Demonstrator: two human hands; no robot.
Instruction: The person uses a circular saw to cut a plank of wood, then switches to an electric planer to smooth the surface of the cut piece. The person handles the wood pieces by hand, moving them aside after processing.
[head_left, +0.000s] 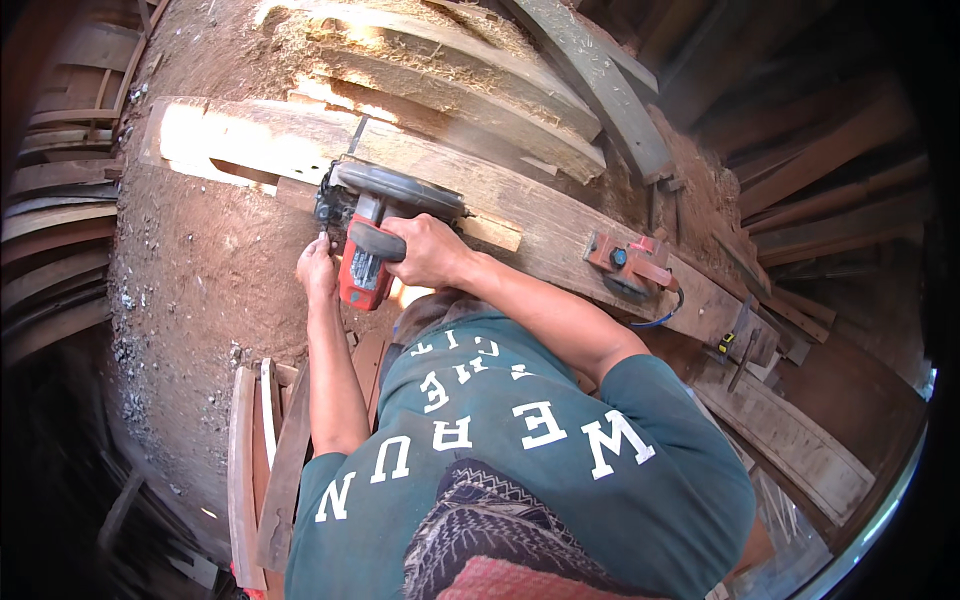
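Note:
A red and black circular saw (366, 262) rests on a long wooden beam (560, 225) that lies slanting across the view. My right hand (430, 250) is closed round the saw's handle. At the saw's front left side, my left hand (318, 270) is closed in a pinch on a small part of the saw's black front fitting. The saw's round guard (400, 185) faces away from me and hides the blade. A short piece of pale wood (495, 232) sits on the beam just right of the guard.
A red power planer (630, 262) with a blue knob sits on the beam to the right. Beyond it are a black and yellow tape measure (727, 342) and a clamp (742, 365). Sawdust-covered planks (480, 95) lie at the far side. Curved boards (60, 240) are stacked at left.

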